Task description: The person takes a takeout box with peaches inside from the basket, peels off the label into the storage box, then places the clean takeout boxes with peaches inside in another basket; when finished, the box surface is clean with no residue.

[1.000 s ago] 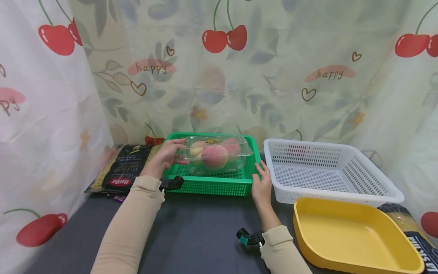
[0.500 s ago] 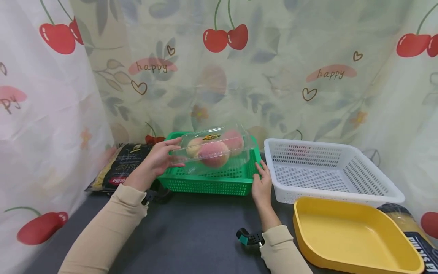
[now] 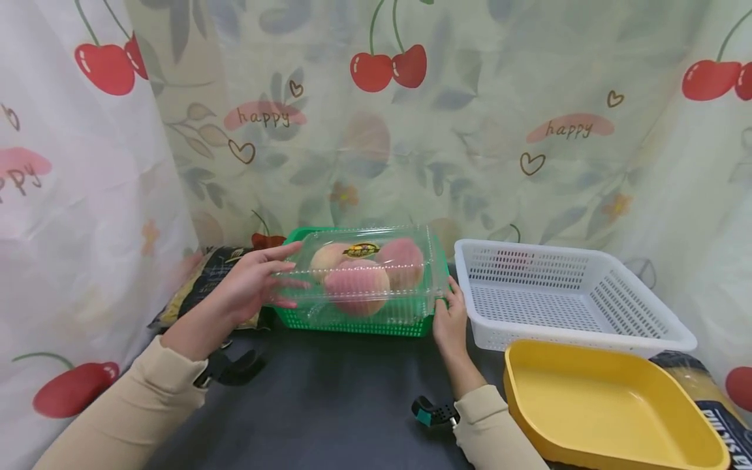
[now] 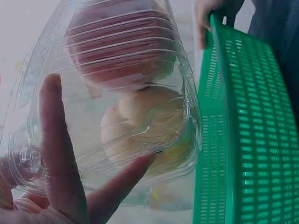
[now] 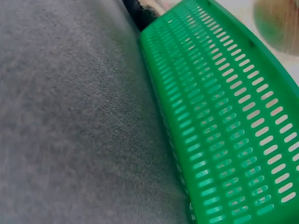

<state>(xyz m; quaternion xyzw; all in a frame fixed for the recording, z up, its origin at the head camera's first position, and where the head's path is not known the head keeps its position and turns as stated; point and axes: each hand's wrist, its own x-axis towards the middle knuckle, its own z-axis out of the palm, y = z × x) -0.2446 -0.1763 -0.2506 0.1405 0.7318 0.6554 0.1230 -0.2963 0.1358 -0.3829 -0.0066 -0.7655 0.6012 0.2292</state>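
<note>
A clear plastic clamshell box [image 3: 405, 295] with three pink-yellow peaches [image 3: 357, 288] and a small dark label is held up over the green basket [image 3: 352, 324]. My left hand [image 3: 249, 287] grips the box by its left end; in the left wrist view two fingers [image 4: 58, 135] spread across the clear plastic. At the basket's front right corner, my right hand [image 3: 451, 320] holds the rim, its fingertips over the edge. The basket's perforated side [image 5: 205, 93] fills much of the right wrist view, where the right hand does not show.
Right of the green basket stands a white perforated basket [image 3: 529, 301]. A yellow tray [image 3: 611, 411] sits in front of it, with a dark-labelled bag [image 3: 713, 405] at the far right. Behind my left hand lies a black and yellow pasta bag [image 3: 205, 281]. A printed curtain [image 3: 470, 163] hangs behind.
My left hand has drawn left and toward me, lifting the box of peaches out of the green basket and closer to the camera. The right hand stays at the basket's corner.
</note>
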